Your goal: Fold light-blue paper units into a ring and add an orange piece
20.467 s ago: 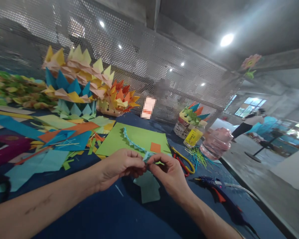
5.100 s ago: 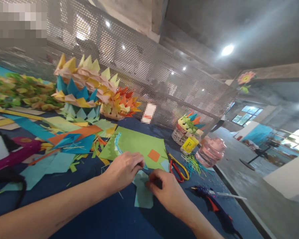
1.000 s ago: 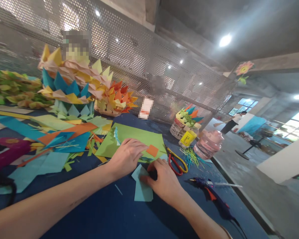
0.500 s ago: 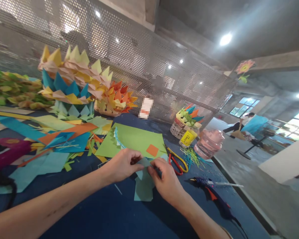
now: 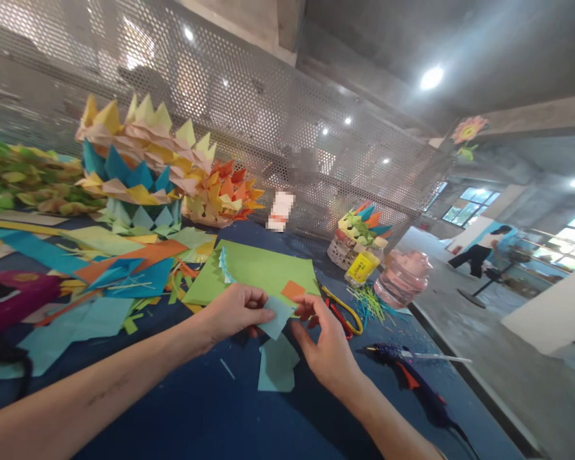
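Note:
A small light-blue paper square [image 5: 275,318] is pinched between the thumb and fingers of my left hand [image 5: 237,313]. Just to its right, my right hand [image 5: 323,335] has its thumb and fingers apart, with nothing between them. Below the square, more light-blue paper [image 5: 276,367] lies on the dark blue table. Beyond my hands is a green sheet [image 5: 263,265], bearing an orange paper square [image 5: 293,290] and a curved blue-and-white folded strip [image 5: 225,265].
Scissors [image 5: 345,311] with red and yellow handles and a glue gun [image 5: 412,377] lie to the right. A yellow-labelled bottle [image 5: 363,265] and a pink jar [image 5: 402,278] stand behind. Folded-paper crowns [image 5: 144,172] and paper scraps [image 5: 76,326] cover the left. A person [image 5: 483,249] walks far off.
My right hand has let go of the light-blue paper and its fingers have spread. My left hand now holds the square alone, turned flatter to view. The distant person has moved.

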